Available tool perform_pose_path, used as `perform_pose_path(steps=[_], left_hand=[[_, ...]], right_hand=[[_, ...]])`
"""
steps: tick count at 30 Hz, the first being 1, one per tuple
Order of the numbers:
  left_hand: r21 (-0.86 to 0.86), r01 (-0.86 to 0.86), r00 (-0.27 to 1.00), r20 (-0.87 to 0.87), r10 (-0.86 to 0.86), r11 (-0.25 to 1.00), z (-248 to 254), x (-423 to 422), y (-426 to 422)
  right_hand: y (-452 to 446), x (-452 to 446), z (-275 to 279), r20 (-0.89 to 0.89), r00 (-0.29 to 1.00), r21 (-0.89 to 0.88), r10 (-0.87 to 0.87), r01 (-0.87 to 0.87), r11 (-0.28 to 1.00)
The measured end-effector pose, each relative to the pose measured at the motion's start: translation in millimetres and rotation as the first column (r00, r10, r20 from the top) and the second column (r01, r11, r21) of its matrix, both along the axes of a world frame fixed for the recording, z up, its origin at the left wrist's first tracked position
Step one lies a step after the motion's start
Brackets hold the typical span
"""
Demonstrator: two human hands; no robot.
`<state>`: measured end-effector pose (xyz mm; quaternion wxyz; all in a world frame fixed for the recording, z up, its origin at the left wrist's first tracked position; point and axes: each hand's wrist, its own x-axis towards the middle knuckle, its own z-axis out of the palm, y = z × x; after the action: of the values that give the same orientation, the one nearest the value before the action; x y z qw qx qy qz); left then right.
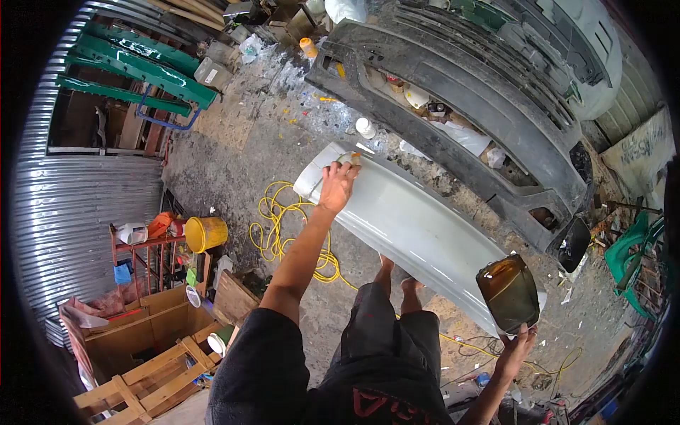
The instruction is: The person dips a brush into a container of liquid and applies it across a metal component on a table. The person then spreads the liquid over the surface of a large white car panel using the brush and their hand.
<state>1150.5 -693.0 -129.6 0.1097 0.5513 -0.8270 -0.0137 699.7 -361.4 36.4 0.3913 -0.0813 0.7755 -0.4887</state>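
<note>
white bumper: glossy white, long curved plastic panel [411,219], seen across the front of the body, above the bare feet [411,285]; how it is supported cannot be told.
left hand: fingers of the left hand [337,190] are curled and closed on a small tan-orange piece [355,159], pressed to the bumper's far-left end; material unclear.
right hand: near edge of the container is gripped by the right hand [519,348] at the bumper's right end.
container: dark amber, translucent, boxy plastic vessel [508,294]; murky brownish liquid seems to be held, level not readable.
spill risk: container could be tipped if the grip slips or the curved panel is rocked; floor would be wetted.
scratch risk: gloss could be marked if grit is trapped under the tan-orange piece.
trip risk: a foot could be caught by the coiled yellow cable or hose [327,265] on the rough grey floor [212,152].
knock risk: black plastic bumper [453,106] is laid close beyond; edges could be bumped if the white one is swung.
bucket: round yellow plastic [205,234], beside the red metal rack [146,243]; contents not visible.
jug: white plastic [132,234], set on the rack; fill cannot be told.
tub: small white cylinder [365,128], on the floor between the bumpers; contents hidden.
</note>
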Motion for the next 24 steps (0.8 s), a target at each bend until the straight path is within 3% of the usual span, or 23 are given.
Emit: perform_pose_path(steps=[3, 5, 9, 12, 18, 21, 24], left_hand=[[-0.002, 0.029, 0.999, 0.04, -0.029, 1.0, -11, 1, -15], [0.086, -0.026, 0.997, 0.076, 0.02, 0.996, -13, 7, -18], [0.05, -0.041, 0.999, 0.035, 0.039, 0.998, -1, 3, -14], [0.083, 0.034, 0.999, 0.034, -0.037, 0.996, -6, -1, -19], [-0.046, -0.116, 0.993, -0.001, 0.116, 0.992, 10, 12, 1], [0.042, -0.209, 0.978, 0.017, 0.209, 0.977, 26, 15, 16], [0.006, -0.142, 0.989, -0.042, 0.142, 0.99, 28, 7, 9]], right_hand=[[-10, 8, 10, 0.008, 0.997, 0.021, 0.077, -0.077, 0.997], [-10, 9, 9, -0.024, 0.999, 0.026, 0.036, -0.035, 0.999], [-7, 11, 5, -0.032, 0.999, 0.014, -0.004, 0.005, 1.0], [-10, 9, 7, -0.011, 0.996, 0.004, 0.086, -0.086, 0.996], [-11, 12, 10, -0.025, 0.998, -0.001, 0.052, -0.052, 0.999], [-10, 11, 7, -0.033, 0.998, 0.002, 0.051, -0.051, 0.999], [-7, 10, 7, -0.046, 0.998, 0.035, 0.053, -0.052, 0.998]])
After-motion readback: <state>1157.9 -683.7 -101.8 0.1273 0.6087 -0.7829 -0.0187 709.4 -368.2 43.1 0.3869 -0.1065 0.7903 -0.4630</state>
